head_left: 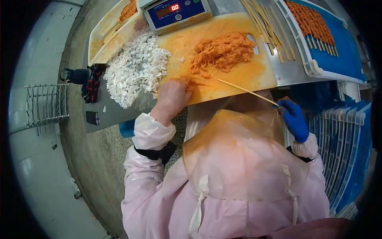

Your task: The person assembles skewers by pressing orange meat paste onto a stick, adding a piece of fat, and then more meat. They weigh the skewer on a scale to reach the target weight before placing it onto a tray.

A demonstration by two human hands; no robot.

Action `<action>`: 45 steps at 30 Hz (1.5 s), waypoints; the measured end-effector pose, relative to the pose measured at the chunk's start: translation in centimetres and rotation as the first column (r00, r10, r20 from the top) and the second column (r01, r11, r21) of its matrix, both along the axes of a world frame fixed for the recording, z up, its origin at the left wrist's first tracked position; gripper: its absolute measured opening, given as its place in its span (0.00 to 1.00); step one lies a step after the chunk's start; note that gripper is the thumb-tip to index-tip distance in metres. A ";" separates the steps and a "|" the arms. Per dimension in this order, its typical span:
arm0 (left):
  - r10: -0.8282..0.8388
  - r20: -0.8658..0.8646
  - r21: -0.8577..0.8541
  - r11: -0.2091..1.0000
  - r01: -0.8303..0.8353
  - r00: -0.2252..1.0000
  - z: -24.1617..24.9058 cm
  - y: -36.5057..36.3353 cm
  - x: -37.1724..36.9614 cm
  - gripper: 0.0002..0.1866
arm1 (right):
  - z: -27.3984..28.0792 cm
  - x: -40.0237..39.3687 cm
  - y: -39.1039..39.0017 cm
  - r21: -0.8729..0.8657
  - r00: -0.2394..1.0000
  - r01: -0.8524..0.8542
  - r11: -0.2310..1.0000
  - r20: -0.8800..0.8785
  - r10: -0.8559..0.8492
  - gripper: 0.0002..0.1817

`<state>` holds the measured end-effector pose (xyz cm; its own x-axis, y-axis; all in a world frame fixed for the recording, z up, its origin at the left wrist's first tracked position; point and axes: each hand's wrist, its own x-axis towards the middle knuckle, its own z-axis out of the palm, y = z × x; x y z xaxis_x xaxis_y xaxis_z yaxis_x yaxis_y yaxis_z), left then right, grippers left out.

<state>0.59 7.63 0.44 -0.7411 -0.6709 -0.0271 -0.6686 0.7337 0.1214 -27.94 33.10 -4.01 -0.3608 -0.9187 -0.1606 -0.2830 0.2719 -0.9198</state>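
My bare left hand (173, 98) rests at the left front edge of the orange-stained cutting board (254, 75). Its fingers are bent down around a bit of orange meat, partly hidden. In my right hand (293, 119), in a blue glove, is a wooden skewer (248, 91), held near one end; the other end reaches over the board toward my left hand. A pile of shredded orange meat (225, 51) lies on the board. Left of it is a heap of white chopped cubes (137, 71), touching the board's edge.
A scale (177, 14) reading 0.0 stands behind the board, beside a cream tub (99, 44). Loose skewers (270, 30) lie at the back right, near a blue tray (342, 47) of meat skewers (312, 24). Racked trays (338, 139) stand at the right.
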 end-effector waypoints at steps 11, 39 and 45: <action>-0.067 -0.136 -0.116 0.992 0.052 0.988 -2.1 -0.9 1.5 0.10 | -1.0 2.0 -0.9 0.005 0.992 -0.014 1.000 0.123 0.013 0.08; -0.139 -0.305 -0.013 0.990 0.142 0.942 -2.6 -0.2 0.7 0.10 | -1.0 2.0 -2.4 -0.020 0.996 -0.082 0.996 -0.035 0.081 0.09; -0.156 -0.321 0.019 0.985 0.171 0.934 -2.2 -0.3 0.3 0.09 | 0.1 1.5 -3.3 -0.028 0.989 -0.132 0.991 -0.074 0.130 0.09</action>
<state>0.91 7.31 -1.76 -0.8155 -0.5434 0.1993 -0.4610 0.8180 0.3440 -26.42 29.80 -3.93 -0.2464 -0.9632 -0.1072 -0.3797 0.1977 -0.9037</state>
